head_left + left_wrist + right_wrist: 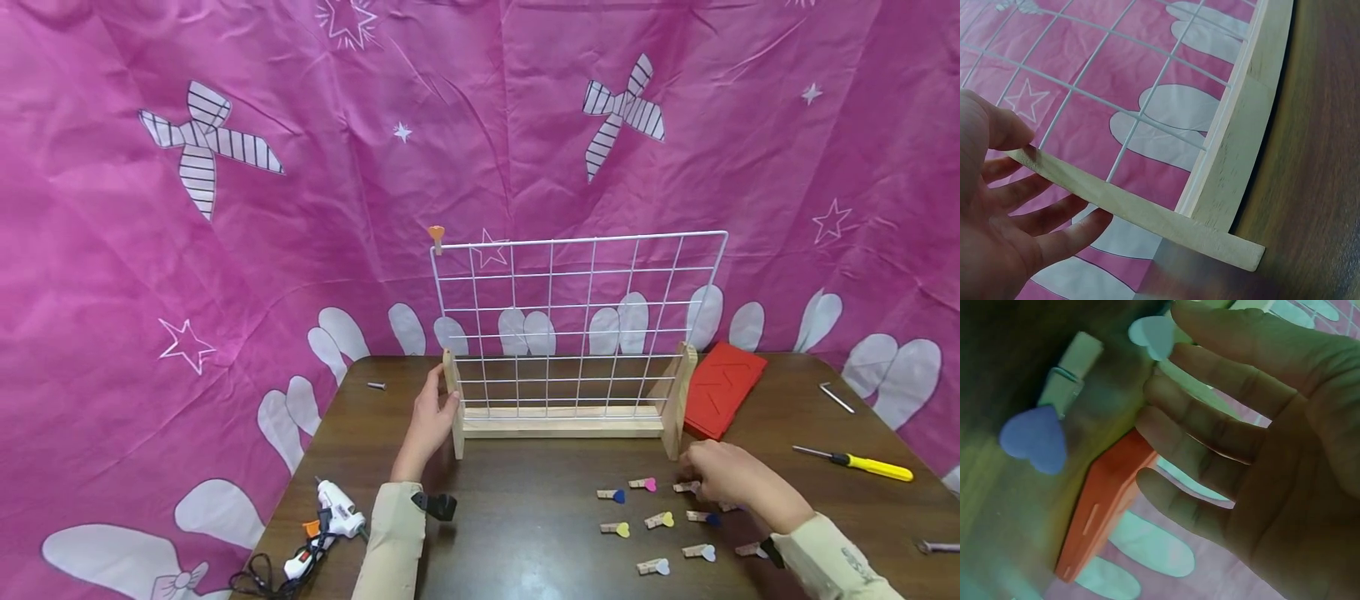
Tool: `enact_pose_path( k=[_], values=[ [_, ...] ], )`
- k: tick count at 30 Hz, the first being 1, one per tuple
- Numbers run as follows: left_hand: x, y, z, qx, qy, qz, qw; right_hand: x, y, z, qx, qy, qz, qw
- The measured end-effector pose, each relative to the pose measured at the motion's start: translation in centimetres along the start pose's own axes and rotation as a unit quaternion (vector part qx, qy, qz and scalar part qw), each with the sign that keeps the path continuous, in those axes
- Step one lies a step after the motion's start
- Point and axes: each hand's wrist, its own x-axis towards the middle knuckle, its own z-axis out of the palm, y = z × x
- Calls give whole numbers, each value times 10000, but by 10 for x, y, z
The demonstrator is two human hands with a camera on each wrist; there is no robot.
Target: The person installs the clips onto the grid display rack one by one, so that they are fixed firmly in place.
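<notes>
My left hand [433, 417] grips the left wooden end support [1141, 200] of a stand holding an upright white wire grid [592, 333]. Its thumb lies on one side of the wood, the fingers on the other. An orange heart clothespin [437, 238] sits on the grid's top left corner. Low over the table, my right hand [731, 479] has its fingers spread and fairly straight; thumb and index tips flank a pale heart clothespin [1154, 336], its wooden part mostly hidden. A purple heart clothespin [1035, 437] lies close by, beside several more heart clothespins [660, 520].
A red felt piece [723, 392] lies by the stand's right end support. Further right are a hex key [836, 397], a yellow-handled screwdriver [855, 462] and a wrench [937, 547]. A glue gun [341, 510] with its cord lies front left, a small bolt [377, 386] back left.
</notes>
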Motion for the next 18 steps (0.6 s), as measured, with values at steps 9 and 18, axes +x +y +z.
enact_pose_path(
  k=[9, 18],
  values=[
    [-1, -1, -1, 54, -65, 20, 10000, 1, 9, 13, -11, 129, -9, 9999],
    [-1, -2, -2, 49, -83, 124, 9999, 0, 7, 2, 493, -113, 49, 9987]
  ],
)
